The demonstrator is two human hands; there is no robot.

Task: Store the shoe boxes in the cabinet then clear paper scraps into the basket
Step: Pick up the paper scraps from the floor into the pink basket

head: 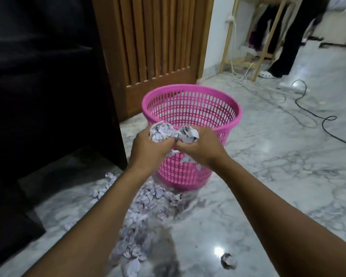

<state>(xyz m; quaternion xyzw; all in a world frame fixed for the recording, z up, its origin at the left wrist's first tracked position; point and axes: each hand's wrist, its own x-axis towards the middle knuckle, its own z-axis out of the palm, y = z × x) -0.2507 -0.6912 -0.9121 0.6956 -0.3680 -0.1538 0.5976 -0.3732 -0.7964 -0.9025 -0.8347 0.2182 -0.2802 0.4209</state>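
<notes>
A pink plastic mesh basket (194, 108) stands upright on the marble floor. Both my hands are raised at its near rim, side by side. My left hand (148, 148) grips a wad of crumpled paper scraps (162, 131). My right hand (202, 148) grips another crumpled wad (189, 134). A few scraps show through the basket's mesh below my hands. Several more paper scraps (136, 216) lie strewn on the floor in a trail under my arms, and one lone scrap (228, 260) lies to the right. No shoe boxes are visible.
A dark cabinet (48, 86) fills the left side. Behind the basket is a slatted wooden door (158, 41). Cables (308, 108) trail across the floor at right, near a wooden rack (258, 37) and a standing person's legs (288, 47).
</notes>
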